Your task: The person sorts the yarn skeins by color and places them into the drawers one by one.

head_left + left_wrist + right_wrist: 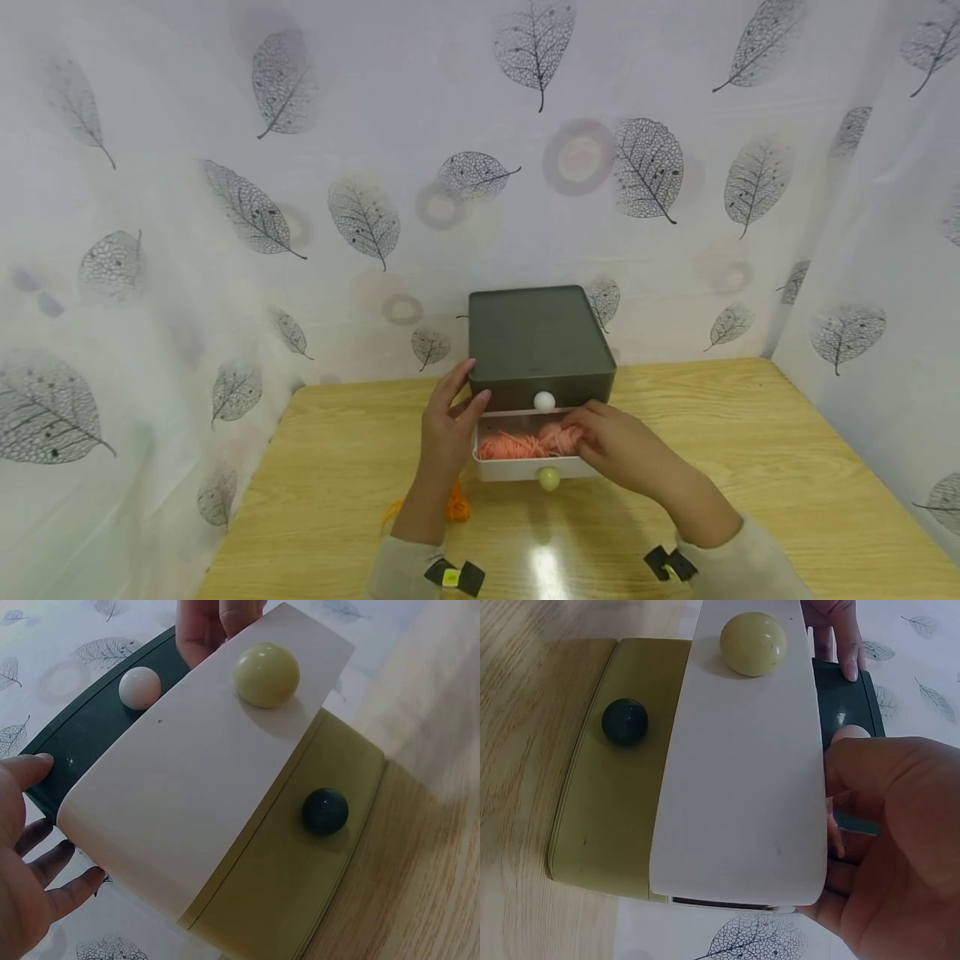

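- Yarn fills the open white drawer; right hand pinches the strands, tucking them in.
- Left hand, fingers straight, steadies the box.
- Next, judged: push drawer shut.

My right hand covers the right end of the pink yarn in the open white drawer, so I can't tell whether my fingertips pinch any of it. My left forearm hides most of the orange yarn lying on the table. From the head view the olive bottom drawer is out of sight beneath the white one. Both wrist views cut off my hands at the picture edge, and the yarn inside the drawer is hidden there.
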The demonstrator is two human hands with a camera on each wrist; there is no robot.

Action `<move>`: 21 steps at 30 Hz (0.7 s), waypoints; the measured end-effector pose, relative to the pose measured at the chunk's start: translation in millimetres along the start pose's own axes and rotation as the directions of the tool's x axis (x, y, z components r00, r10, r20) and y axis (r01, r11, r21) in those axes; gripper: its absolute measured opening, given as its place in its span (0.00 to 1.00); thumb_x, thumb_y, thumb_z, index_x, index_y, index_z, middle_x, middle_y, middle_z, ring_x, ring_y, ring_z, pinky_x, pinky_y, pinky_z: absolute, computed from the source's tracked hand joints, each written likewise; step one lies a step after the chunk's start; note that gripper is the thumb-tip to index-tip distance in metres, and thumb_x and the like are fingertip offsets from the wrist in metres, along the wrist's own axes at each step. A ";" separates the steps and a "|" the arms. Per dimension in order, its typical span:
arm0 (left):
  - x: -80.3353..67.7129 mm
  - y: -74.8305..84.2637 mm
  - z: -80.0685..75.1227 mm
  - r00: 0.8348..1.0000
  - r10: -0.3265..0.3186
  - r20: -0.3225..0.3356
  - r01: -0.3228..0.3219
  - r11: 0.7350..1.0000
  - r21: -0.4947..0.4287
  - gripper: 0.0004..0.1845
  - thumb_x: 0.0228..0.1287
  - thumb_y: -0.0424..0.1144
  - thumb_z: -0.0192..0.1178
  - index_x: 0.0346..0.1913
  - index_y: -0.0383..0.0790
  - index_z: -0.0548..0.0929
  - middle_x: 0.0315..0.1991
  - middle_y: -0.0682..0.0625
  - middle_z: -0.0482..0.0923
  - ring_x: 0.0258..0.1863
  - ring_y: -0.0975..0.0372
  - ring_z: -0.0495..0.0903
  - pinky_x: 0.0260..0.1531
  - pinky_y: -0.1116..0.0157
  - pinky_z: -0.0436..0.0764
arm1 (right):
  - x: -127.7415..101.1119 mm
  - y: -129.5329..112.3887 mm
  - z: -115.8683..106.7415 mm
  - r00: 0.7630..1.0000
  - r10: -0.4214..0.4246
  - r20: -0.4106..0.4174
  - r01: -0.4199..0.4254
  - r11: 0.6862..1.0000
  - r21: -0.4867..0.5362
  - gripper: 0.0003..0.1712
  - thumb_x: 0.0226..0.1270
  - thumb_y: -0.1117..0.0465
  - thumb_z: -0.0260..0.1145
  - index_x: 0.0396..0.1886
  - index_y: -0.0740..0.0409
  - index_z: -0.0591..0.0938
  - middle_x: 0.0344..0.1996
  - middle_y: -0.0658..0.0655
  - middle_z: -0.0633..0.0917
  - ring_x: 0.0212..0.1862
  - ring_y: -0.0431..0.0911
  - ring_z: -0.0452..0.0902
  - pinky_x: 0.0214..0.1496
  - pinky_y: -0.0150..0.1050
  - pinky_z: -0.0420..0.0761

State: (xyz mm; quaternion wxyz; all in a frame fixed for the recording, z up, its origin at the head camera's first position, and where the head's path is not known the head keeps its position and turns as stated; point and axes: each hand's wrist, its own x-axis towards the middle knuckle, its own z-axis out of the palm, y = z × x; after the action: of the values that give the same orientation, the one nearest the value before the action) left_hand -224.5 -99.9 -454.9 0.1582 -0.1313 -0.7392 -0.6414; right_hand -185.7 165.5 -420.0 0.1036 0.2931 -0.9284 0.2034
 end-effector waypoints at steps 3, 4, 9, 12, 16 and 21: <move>-0.3 0.9 -0.1 1.000 -0.005 0.000 0.005 1.000 0.004 0.26 0.69 0.45 0.65 0.69 0.63 0.75 0.72 0.55 0.70 0.72 0.54 0.69 0.64 0.51 0.79 | 2.1 -1.3 -1.0 1.000 0.014 0.026 -0.014 1.000 -0.008 0.12 0.62 0.67 0.66 0.45 0.54 0.85 0.36 0.47 0.81 0.33 0.34 0.70 0.34 0.31 0.77; -0.4 1.0 -0.2 1.000 -0.005 0.001 0.005 1.000 0.005 0.26 0.69 0.45 0.65 0.69 0.63 0.75 0.72 0.55 0.70 0.73 0.54 0.69 0.64 0.51 0.79 | 2.7 -1.3 -1.1 0.999 0.017 0.033 -0.016 1.000 -0.010 0.12 0.62 0.67 0.66 0.45 0.54 0.85 0.36 0.47 0.81 0.33 0.34 0.70 0.34 0.31 0.77; -0.8 0.3 -0.4 1.000 0.000 0.002 0.000 1.000 0.006 0.26 0.70 0.45 0.65 0.69 0.63 0.75 0.72 0.55 0.70 0.73 0.54 0.69 0.64 0.51 0.79 | 4.1 -0.6 -0.9 0.997 0.032 0.064 -0.031 0.999 -0.013 0.12 0.65 0.65 0.65 0.47 0.53 0.86 0.36 0.47 0.81 0.32 0.33 0.69 0.34 0.31 0.76; -0.8 0.2 -0.4 1.000 0.002 0.002 -0.002 1.000 0.006 0.26 0.70 0.45 0.65 0.69 0.63 0.75 0.72 0.56 0.70 0.73 0.54 0.69 0.64 0.50 0.79 | 4.2 -0.4 -1.1 0.997 0.028 0.076 -0.026 0.999 -0.021 0.12 0.67 0.65 0.65 0.48 0.54 0.87 0.37 0.48 0.82 0.34 0.34 0.72 0.36 0.33 0.79; -0.6 -0.1 -0.3 1.000 0.004 0.003 -0.004 1.000 0.005 0.26 0.70 0.45 0.65 0.69 0.63 0.75 0.72 0.55 0.70 0.73 0.54 0.69 0.64 0.51 0.79 | 3.3 -1.1 -2.2 0.997 0.024 0.079 -0.022 1.000 -0.017 0.13 0.68 0.65 0.64 0.50 0.56 0.87 0.41 0.50 0.85 0.39 0.37 0.77 0.41 0.37 0.83; -0.6 0.0 -0.2 1.000 0.009 0.001 -0.009 1.000 -0.005 0.27 0.69 0.44 0.65 0.69 0.62 0.75 0.72 0.55 0.70 0.72 0.55 0.70 0.64 0.51 0.79 | 1.3 -1.9 -3.3 0.997 0.039 0.071 -0.039 0.999 0.001 0.13 0.68 0.65 0.64 0.50 0.57 0.87 0.42 0.51 0.85 0.41 0.39 0.79 0.43 0.39 0.84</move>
State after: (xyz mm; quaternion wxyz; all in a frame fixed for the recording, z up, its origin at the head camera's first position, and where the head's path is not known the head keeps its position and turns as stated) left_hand -224.0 -100.1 -455.2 0.1602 -0.1353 -0.7371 -0.6424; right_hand -185.4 164.9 -416.1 0.0664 0.2820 -0.9369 0.1958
